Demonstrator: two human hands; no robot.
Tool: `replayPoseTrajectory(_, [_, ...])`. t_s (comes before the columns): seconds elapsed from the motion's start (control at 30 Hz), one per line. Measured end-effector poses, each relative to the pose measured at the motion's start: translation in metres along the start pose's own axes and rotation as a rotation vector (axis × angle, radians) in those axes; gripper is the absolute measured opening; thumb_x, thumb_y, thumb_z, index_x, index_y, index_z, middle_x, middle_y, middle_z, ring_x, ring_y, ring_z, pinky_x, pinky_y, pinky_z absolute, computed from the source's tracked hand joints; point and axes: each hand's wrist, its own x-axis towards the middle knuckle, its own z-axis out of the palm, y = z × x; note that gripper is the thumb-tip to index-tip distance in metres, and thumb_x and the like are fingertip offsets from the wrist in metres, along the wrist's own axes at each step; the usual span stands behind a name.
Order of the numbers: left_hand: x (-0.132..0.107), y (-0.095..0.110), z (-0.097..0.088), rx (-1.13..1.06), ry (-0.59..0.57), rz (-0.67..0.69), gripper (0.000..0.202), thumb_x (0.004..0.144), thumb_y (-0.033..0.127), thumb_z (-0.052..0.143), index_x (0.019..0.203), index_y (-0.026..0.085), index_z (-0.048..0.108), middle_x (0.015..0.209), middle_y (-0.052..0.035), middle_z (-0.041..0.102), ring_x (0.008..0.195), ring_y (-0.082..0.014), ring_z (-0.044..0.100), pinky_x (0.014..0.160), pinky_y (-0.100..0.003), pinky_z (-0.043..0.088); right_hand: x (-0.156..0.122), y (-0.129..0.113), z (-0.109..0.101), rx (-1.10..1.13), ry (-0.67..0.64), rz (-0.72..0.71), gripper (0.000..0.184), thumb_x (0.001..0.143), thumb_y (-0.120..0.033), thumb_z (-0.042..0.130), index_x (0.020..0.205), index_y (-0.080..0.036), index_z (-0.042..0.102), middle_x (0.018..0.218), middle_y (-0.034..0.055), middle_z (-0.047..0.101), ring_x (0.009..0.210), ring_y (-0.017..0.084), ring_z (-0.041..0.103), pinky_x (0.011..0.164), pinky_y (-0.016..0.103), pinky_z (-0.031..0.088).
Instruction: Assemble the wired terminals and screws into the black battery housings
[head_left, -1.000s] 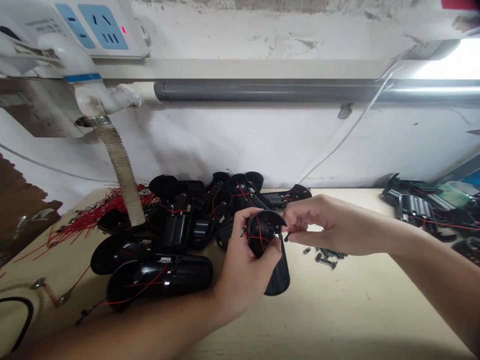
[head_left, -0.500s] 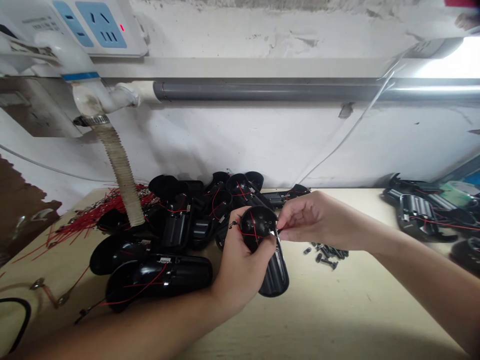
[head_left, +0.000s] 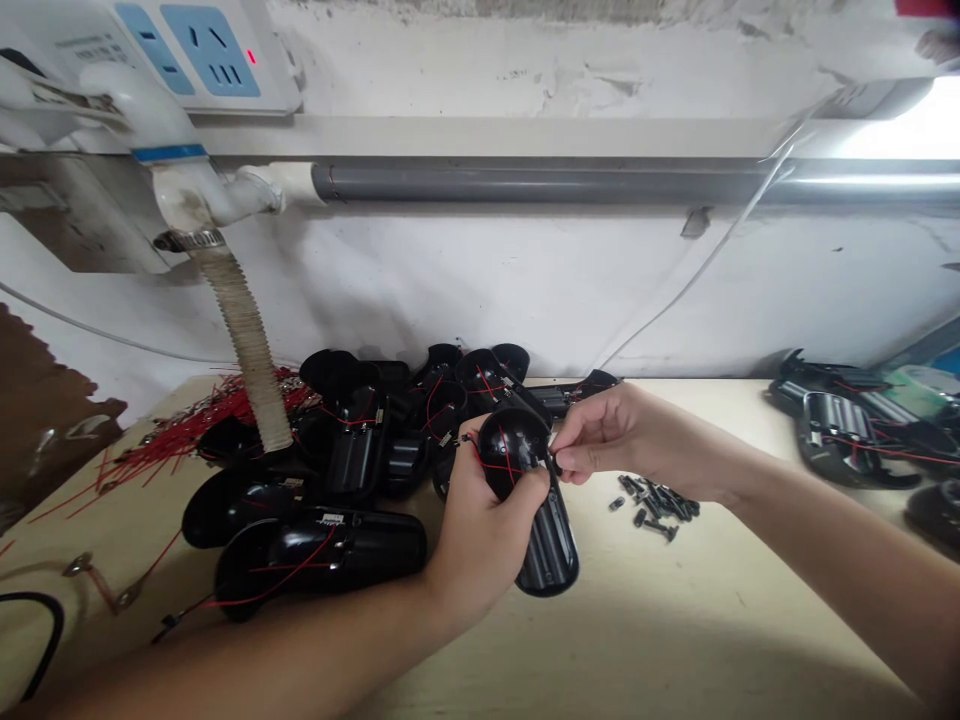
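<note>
My left hand [head_left: 487, 520] is closed around a black plastic housing [head_left: 551, 555], its thumb pressed on the inside near the middle. The housing has a round cupped end at the top, a long ribbed end below, and thin red wires across the cup. At its right edge, my right hand [head_left: 607, 440] pinches with thumb and forefinger. A small dark part seems to sit between those fingertips, too hidden to name. Small black parts [head_left: 660, 500] lie in a loose heap on the table just beyond and below the right hand.
More black housings [head_left: 322, 555] with red wires crowd the table at left and back. Red wires [head_left: 217, 420] lie bunched behind them, beneath a hanging corrugated hose [head_left: 247, 340]. Further housings [head_left: 840, 430] are piled at right. A white wall [head_left: 450, 270] with a grey pipe [head_left: 525, 184] stands behind.
The right fingertips have shifted slightly down along the housing's right edge. The housing has tilted a little in my left hand. The whole view has moved slightly.
</note>
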Motion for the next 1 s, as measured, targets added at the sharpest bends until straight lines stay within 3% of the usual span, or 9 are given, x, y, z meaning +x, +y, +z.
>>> replayPoseTrajectory(0.23, [-0.002, -0.004, -0.002, -0.015, -0.003, -0.003, 0.023, 0.088, 0.018, 0.07, 0.106, 0.021, 0.055, 0.099, 0.0006, 0.065, 0.092, -0.016, 0.063, 0.081, -0.029, 0.052, 0.002, 0.0, 0.005, 0.006, 0.0, 0.018, 0.029, 0.068, -0.034, 0.1, 0.085, -0.016, 0.084, 0.075, 0.003, 0.079, 0.067, 0.01, 0.07, 0.069, 0.021, 0.059])
replayPoseTrajectory(0.4, [-0.001, -0.004, -0.002, -0.008, -0.008, -0.014, 0.023, 0.088, 0.018, 0.071, 0.105, 0.02, 0.057, 0.098, 0.0016, 0.065, 0.088, -0.0139, 0.062, 0.081, -0.028, 0.052, 0.0, -0.002, 0.01, 0.083, 0.004, 0.029, 0.037, 0.065, -0.03, 0.102, 0.086, -0.015, 0.074, 0.072, 0.0025, 0.078, 0.064, 0.011, 0.07, 0.065, 0.023, 0.059])
replayPoseTrajectory(0.57, [-0.001, -0.003, -0.001, -0.022, 0.011, -0.036, 0.026, 0.087, 0.019, 0.071, 0.109, 0.02, 0.058, 0.103, 0.0, 0.067, 0.096, -0.0158, 0.063, 0.088, -0.03, 0.053, -0.001, -0.002, 0.012, 0.093, 0.038, 0.038, 0.036, 0.062, -0.03, 0.103, 0.079, -0.014, 0.076, 0.073, 0.0049, 0.079, 0.067, 0.014, 0.073, 0.067, 0.025, 0.061])
replayPoseTrajectory(0.73, [-0.001, -0.007, -0.002, -0.041, 0.035, -0.106, 0.035, 0.086, 0.02, 0.072, 0.114, 0.023, 0.052, 0.109, -0.0029, 0.067, 0.105, -0.0204, 0.067, 0.094, -0.036, 0.055, -0.005, -0.006, 0.013, 0.098, 0.056, 0.11, 0.039, 0.061, -0.03, 0.104, 0.087, -0.015, 0.079, 0.08, 0.0058, 0.08, 0.073, 0.016, 0.075, 0.075, 0.029, 0.064])
replayPoseTrajectory(1.0, [-0.003, -0.001, -0.004, -0.118, 0.016, -0.159, 0.036, 0.084, 0.024, 0.075, 0.112, 0.023, 0.051, 0.103, -0.0037, 0.068, 0.096, -0.0211, 0.07, 0.088, -0.04, 0.058, 0.001, 0.005, 0.011, 0.116, -0.07, -0.046, 0.038, 0.07, -0.017, 0.098, 0.085, -0.015, 0.063, 0.074, 0.0001, 0.075, 0.067, 0.009, 0.068, 0.066, 0.018, 0.054])
